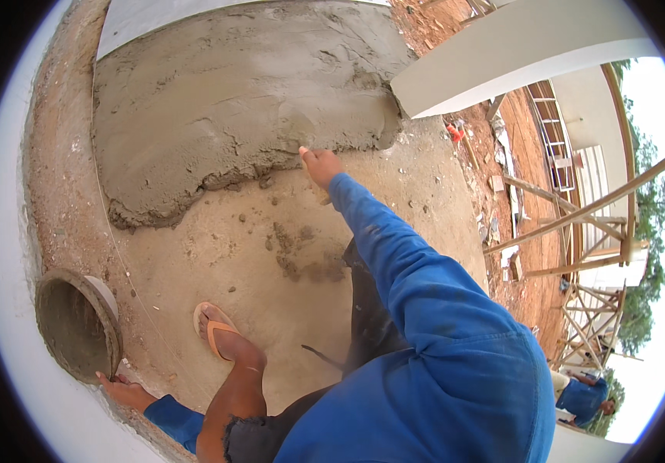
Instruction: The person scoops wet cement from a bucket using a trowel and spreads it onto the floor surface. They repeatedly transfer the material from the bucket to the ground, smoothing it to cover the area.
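Observation:
At the lower left, my left hand [125,392] is closed at the lower rim of a round bucket [113,332]. The bucket lies tipped, its mouth showing grey mortar coating the inside. My right arm reaches forward, and my right hand [320,167] is closed in a fist at the near edge of the wet mortar layer [224,92]. A pale bit shows under that fist, but what it grips is too hidden to name. Grey and smeared on top, the mortar ends in a ragged, crumbly edge on the bare concrete floor [394,193].
A thin string [143,297] runs along the left side, beside a strip of dirt and a white wall [8,231]. A pale pillar [517,54] stands at the upper right. Beyond are wooden props [595,204], red soil and another person [583,397]. My sandalled foot [220,332] is on the concrete.

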Motion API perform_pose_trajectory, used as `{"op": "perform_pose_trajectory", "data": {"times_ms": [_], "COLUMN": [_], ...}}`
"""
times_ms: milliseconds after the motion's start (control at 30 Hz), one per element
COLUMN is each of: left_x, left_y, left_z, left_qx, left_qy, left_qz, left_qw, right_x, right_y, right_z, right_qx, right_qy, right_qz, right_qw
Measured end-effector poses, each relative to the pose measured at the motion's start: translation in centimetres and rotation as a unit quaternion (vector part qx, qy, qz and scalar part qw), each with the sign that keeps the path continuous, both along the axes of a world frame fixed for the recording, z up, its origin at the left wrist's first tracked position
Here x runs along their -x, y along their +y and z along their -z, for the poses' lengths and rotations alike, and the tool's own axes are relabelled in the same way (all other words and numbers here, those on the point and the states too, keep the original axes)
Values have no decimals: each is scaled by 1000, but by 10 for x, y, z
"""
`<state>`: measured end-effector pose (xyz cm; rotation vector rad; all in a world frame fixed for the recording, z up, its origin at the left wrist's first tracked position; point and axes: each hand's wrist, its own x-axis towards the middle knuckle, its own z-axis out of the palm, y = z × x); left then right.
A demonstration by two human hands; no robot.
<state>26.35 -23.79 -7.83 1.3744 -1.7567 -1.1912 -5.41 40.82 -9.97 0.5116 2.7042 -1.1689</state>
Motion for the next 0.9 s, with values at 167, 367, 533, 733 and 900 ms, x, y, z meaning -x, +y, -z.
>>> {"op": "perform_pose_trajectory", "data": {"times_ms": [167, 367, 533, 733, 900], "left_x": [-2, -28, 57, 90, 85], "left_y": [0, -134, 11, 51, 0], "left_z": [8, 30, 12, 26, 1], "left_qx": [110, 202, 217, 192, 162], "left_qy": [-31, 88, -36, -57, -57], "left_qz": [184, 370, 335, 358, 324], "left_qw": [976, 902, 916, 912, 930], "right_x": [-16, -55, -84, -96, -101], "right_y": [96, 26, 54, 77, 93], "right_z": [14, -36, -78, -118, -127], "right_qx": [105, 134, 158, 199, 221], "right_qy": [40, 87, 57, 65, 87], "right_qz": [239, 157, 168, 198, 207], "right_qw": [964, 975, 971, 958, 949]}}
